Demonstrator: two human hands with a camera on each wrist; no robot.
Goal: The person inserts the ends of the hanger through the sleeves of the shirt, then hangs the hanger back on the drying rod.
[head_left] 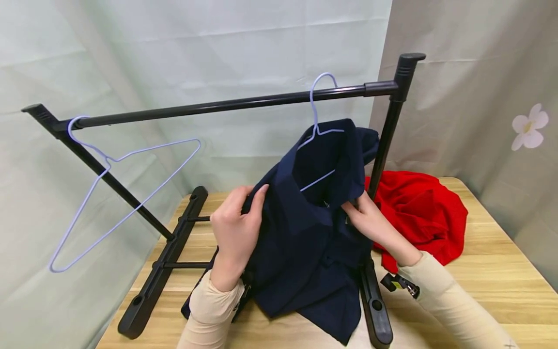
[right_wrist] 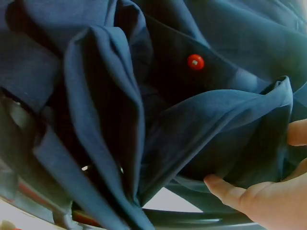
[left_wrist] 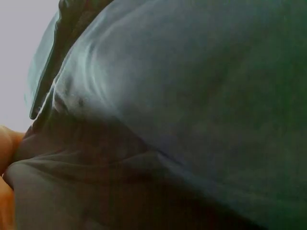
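Note:
A navy collared shirt [head_left: 301, 242] hangs from a lilac wire hanger [head_left: 315, 109], which is hooked on the black rail near its right end. My left hand [head_left: 235, 228] pinches the shirt's left side between thumb and fingers. On the other side, my right hand [head_left: 370, 218] grips the front edge below the collar, with some fingers hidden in the cloth. The right wrist view shows a red button [right_wrist: 195, 62] on the dark fabric and my thumb and fingers on a folded edge. Cloth fills most of the left wrist view.
A black clothes rack [head_left: 218, 105] stands on the wooden table [head_left: 492, 271]. An empty lilac hanger [head_left: 109, 167] hangs at the rail's left end. A crumpled red garment [head_left: 423, 218] lies right of the rack. Pale curtains [head_left: 261, 48] stand behind.

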